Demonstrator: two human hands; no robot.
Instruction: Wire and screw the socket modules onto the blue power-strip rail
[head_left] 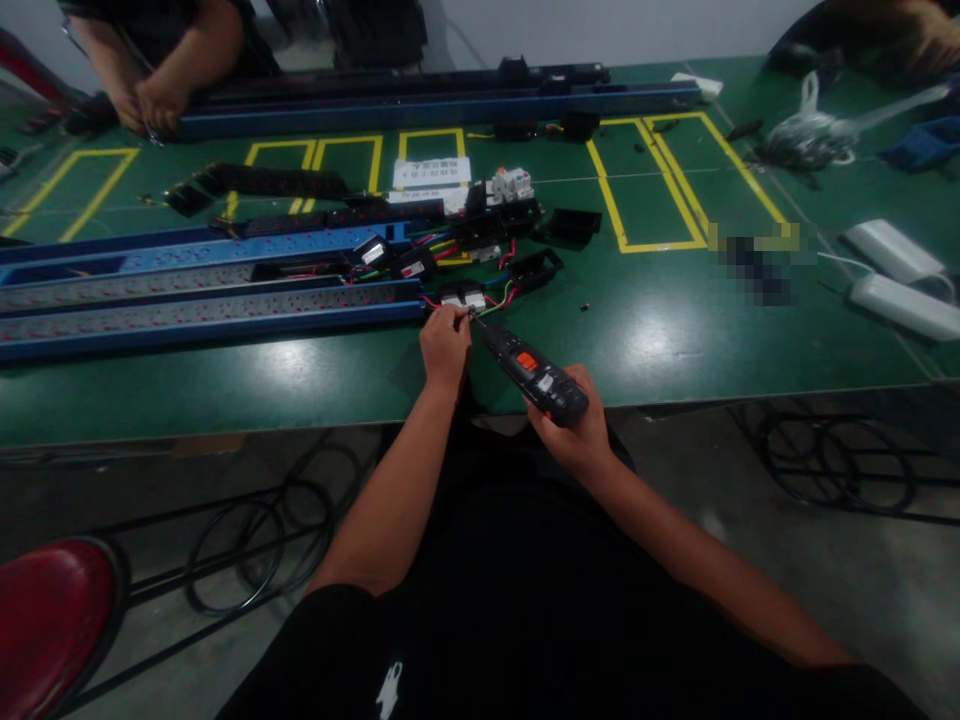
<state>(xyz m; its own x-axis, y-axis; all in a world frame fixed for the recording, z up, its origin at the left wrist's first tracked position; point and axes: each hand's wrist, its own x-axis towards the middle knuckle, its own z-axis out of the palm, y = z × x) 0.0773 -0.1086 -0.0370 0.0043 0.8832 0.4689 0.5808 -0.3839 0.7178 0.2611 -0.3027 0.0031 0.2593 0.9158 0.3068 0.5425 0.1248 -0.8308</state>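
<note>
My right hand [579,425] is wrapped round a black electric screwdriver [529,368] with an orange switch. Its bit points up and left, to the tips of my left hand [447,347]. The left fingers are pinched at a white wired module [465,299]; what lies between them is too small to make out. Red and yellow-green wires run from this module to a black end piece [536,268]. Left of it, a long blue metal channel [225,335] with a grey socket strip [187,313] lies along the table.
More blue channels [442,115] lie at the back, where another person's hands [155,103] work. White adapters [904,305] and a plastic bag [806,138] are at the right. Yellow tape outlines [664,245] mark the green table [637,330]. A red stool [56,625] stands lower left.
</note>
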